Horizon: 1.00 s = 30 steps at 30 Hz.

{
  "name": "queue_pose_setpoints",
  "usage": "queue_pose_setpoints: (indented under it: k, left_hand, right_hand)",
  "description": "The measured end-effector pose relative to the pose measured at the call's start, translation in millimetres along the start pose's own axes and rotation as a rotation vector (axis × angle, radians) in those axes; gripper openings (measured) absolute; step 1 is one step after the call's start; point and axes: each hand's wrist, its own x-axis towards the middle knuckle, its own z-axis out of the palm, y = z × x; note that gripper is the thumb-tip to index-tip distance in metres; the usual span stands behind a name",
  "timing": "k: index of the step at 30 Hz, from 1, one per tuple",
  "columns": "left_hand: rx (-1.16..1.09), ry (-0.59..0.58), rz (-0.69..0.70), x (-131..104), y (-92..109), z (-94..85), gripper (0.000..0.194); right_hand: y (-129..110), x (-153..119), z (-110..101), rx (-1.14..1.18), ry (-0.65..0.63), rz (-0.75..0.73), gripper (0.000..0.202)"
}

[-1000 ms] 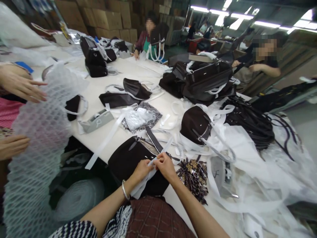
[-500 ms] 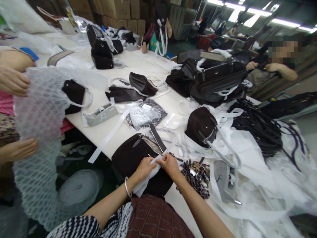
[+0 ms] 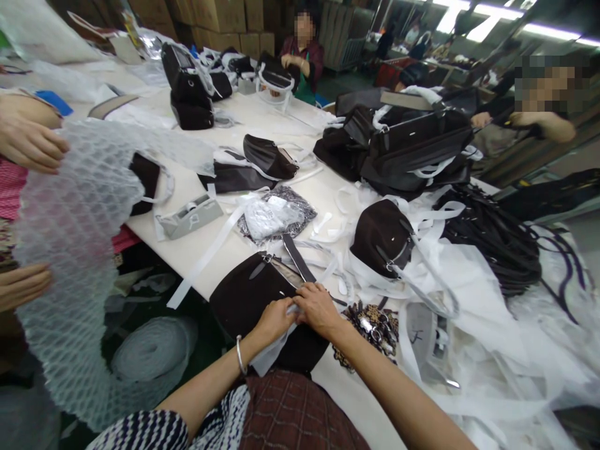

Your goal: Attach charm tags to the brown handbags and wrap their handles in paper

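Observation:
A dark brown handbag (image 3: 246,290) lies at the table's near edge, its top open and a grey-lined strap (image 3: 297,257) sticking up from it. Over the bag, my left hand (image 3: 277,320) pinches a white wrapping strip (image 3: 272,351), which hangs down toward my apron. My right hand (image 3: 319,310) is closed around the same strip, right beside the left, at the bag's upper edge. The fingers hide most of the part where the strip meets the strap. Just right of my right forearm lies a pile of patterned straps with metal clips (image 3: 375,325).
Tape dispensers stand left (image 3: 192,215) and right (image 3: 426,340). A second wrapped handbag (image 3: 382,240) and a heap of dark bags (image 3: 398,147) occupy the right side. At left, a co-worker's hands (image 3: 32,140) hold bubble wrap (image 3: 75,206). Another person (image 3: 302,56) works across the table.
My right hand has turned over the strip and moved slightly up and left, closer to the left hand. The co-worker's bubble wrap has shifted, and the person across has lowered a bag.

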Motion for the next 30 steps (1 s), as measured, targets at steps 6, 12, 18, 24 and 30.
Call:
queue_pose_setpoints:
  k: [6, 12, 18, 24, 30]
  left_hand:
    - [0.088, -0.012, 0.027, -6.0, 4.8, -5.6, 0.02]
    - [0.027, -0.203, 0.065, -31.0, -17.3, -41.5, 0.027]
    - [-0.219, -0.184, -0.074, -44.9, -41.3, -44.8, 0.026]
    - [-0.394, -0.226, -0.071, -42.0, -46.6, -45.9, 0.036]
    - [-0.234, -0.191, 0.04, -50.6, -43.7, -47.2, 0.031]
  right_hand:
    - [17.5, 34.8, 0.2, -0.045, -0.359, -0.092, 0.043]
    - [20.4, 42.1, -4.0, 0.02, -0.434, -0.038, 0.042]
    - [3.7, 33.1, 2.7, 0.097, -0.288, -0.072, 0.058]
    - [-22.4, 4.8, 4.4, 0.198, -0.04, -0.413, 0.043]
    - [-34.6, 20.3, 19.3, 0.346, -0.024, -0.396, 0.013]
